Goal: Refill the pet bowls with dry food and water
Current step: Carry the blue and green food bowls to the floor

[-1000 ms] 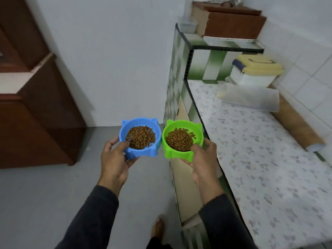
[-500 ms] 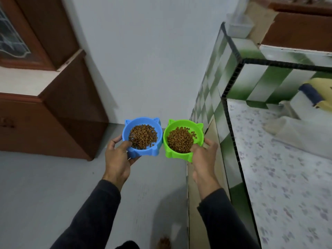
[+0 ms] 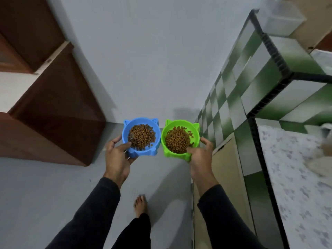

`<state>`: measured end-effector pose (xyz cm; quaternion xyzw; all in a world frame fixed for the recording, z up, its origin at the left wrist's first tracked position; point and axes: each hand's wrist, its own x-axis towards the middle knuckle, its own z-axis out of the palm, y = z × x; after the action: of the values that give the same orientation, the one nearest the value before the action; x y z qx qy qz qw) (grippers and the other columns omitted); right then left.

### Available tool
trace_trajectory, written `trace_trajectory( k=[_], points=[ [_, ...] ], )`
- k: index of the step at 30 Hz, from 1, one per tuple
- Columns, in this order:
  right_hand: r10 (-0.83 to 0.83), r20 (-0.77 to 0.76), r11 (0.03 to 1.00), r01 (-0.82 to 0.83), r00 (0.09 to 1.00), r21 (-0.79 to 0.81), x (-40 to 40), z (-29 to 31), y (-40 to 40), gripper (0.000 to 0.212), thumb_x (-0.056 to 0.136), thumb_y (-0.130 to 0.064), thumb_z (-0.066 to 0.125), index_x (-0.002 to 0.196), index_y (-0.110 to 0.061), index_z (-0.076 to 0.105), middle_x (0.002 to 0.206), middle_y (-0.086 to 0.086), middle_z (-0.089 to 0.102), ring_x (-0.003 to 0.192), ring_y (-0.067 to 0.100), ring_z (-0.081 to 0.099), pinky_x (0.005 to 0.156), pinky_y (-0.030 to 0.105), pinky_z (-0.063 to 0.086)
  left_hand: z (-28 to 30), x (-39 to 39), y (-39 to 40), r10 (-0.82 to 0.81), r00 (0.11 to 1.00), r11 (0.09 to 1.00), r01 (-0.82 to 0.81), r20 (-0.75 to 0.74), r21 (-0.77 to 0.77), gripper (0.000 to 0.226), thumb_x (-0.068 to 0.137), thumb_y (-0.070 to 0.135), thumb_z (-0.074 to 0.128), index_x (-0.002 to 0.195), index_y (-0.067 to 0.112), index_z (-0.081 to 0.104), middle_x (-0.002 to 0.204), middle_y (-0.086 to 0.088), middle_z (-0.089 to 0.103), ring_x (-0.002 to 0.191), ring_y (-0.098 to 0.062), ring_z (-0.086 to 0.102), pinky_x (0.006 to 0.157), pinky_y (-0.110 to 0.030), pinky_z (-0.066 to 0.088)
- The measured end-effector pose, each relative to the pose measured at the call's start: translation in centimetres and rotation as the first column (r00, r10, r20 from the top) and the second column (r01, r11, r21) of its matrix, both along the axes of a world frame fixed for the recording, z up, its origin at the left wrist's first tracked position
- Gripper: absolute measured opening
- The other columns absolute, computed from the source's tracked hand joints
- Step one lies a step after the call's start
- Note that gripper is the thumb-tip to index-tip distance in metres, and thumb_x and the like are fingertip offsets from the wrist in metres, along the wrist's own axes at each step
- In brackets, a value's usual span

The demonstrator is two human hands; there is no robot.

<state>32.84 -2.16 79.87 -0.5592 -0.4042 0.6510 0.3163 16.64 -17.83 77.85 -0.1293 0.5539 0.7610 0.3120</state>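
Note:
My left hand (image 3: 117,157) grips a blue cat-eared pet bowl (image 3: 138,151) by its near left rim, thumb hooked over the edge. Brown dry food (image 3: 142,136) fills its middle. My right hand (image 3: 201,159) holds a green cat-eared pet bowl (image 3: 167,148) at its near right rim, and it too carries a heap of dry food (image 3: 177,140). Both bowls are held level, side by side and almost touching, above the grey floor (image 3: 45,191).
A green-and-white tiled counter (image 3: 239,97) with a patterned top (image 3: 296,177) runs along the right. A dark wooden cabinet (image 3: 53,119) stands on the left. The white wall (image 3: 143,60) is ahead. My bare foot (image 3: 141,205) is on the floor below the bowls.
The view has swung left and forward, away from the countertop toward the floor and wall. Both bowls stay in my hands, side by side. A foot has stepped forward into view.

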Motion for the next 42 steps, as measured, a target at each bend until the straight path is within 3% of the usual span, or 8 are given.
trace_trajectory(
  k=[11, 19, 26, 28, 36, 42],
  points=[
    [-0.08, -0.002, 0.986, 0.079, 0.997, -0.146, -9.3, -4.4, 6.1, 0.064, 0.084, 0.015, 0.06, 0.122, -0.036, 0.056, 0.121, 0.002, 0.058, 0.106, 0.025, 0.063, 0.085, 0.054, 0.06, -4.5, -10.8, 6.1, -0.063, 0.994, 0.997, 0.066, 0.085, -0.038, 0.042, 0.096, -0.008, 0.054, 0.125, 0.023, 0.058, 0.099, -0.008, 0.075, 0.084, -0.024, 0.072, 0.072, -0.038, 0.057],
    [-0.048, 0.052, 0.984, 0.056, 0.998, -0.168, -12.7, -9.0, 11.3, 0.061, 0.085, 0.014, 0.059, 0.108, -0.042, 0.06, 0.121, 0.002, 0.06, 0.108, 0.025, 0.063, 0.086, 0.056, 0.059, -9.0, -13.9, 10.4, -0.042, 0.99, 0.994, 0.055, 0.132, -0.097, 0.04, 0.099, -0.006, 0.053, 0.122, 0.026, 0.056, 0.099, -0.01, 0.073, 0.082, -0.024, 0.07, 0.071, -0.039, 0.054],
    [0.004, 0.068, 0.975, 0.011, 0.998, -0.224, -14.7, -14.5, 15.2, 0.063, 0.086, 0.013, 0.058, 0.116, -0.041, 0.058, 0.124, -0.001, 0.058, 0.109, 0.022, 0.062, 0.082, 0.049, 0.061, -14.2, -14.7, 13.9, 0.015, 0.986, 0.991, 0.008, 0.168, -0.134, 0.039, 0.099, -0.006, 0.052, 0.12, 0.026, 0.056, 0.101, -0.013, 0.071, 0.08, -0.025, 0.066, 0.064, -0.036, 0.051],
    [0.008, 0.089, 0.972, 0.013, 0.996, -0.233, -15.1, -16.6, 16.0, 0.063, 0.086, 0.015, 0.057, 0.117, -0.04, 0.057, 0.121, -0.002, 0.058, 0.107, 0.022, 0.062, 0.084, 0.052, 0.06, -16.4, -15.1, 14.6, 0.021, 0.983, 0.989, 0.006, 0.183, -0.145, 0.04, 0.099, -0.006, 0.052, 0.117, 0.029, 0.057, 0.101, -0.013, 0.07, 0.079, -0.025, 0.066, 0.064, -0.036, 0.05],
    [-0.019, 0.179, 0.971, 0.061, 0.984, -0.233, -16.8, -28.4, 18.4, 0.059, 0.087, 0.012, 0.059, 0.111, -0.042, 0.057, 0.116, -0.007, 0.058, 0.104, 0.018, 0.061, 0.082, 0.044, 0.06, -28.3, -17.2, 17.5, -0.006, 0.976, 0.983, 0.045, 0.216, -0.177, 0.042, 0.098, -0.008, 0.054, 0.117, 0.029, 0.06, 0.097, -0.012, 0.072, 0.08, -0.027, 0.066, 0.068, -0.039, 0.049],
    [-0.035, 0.184, 0.96, 0.084, 0.982, -0.268, -18.5, -40.1, 20.0, 0.063, 0.086, 0.016, 0.056, 0.11, -0.042, 0.055, 0.11, -0.005, 0.059, 0.107, 0.021, 0.061, 0.093, 0.054, 0.056, -39.6, -18.7, 19.7, -0.008, 0.975, 0.978, 0.054, 0.221, -0.203, 0.042, 0.098, -0.009, 0.054, 0.122, 0.026, 0.059, 0.097, -0.012, 0.072, 0.082, -0.026, 0.067, 0.067, -0.037, 0.051]
  ],
)
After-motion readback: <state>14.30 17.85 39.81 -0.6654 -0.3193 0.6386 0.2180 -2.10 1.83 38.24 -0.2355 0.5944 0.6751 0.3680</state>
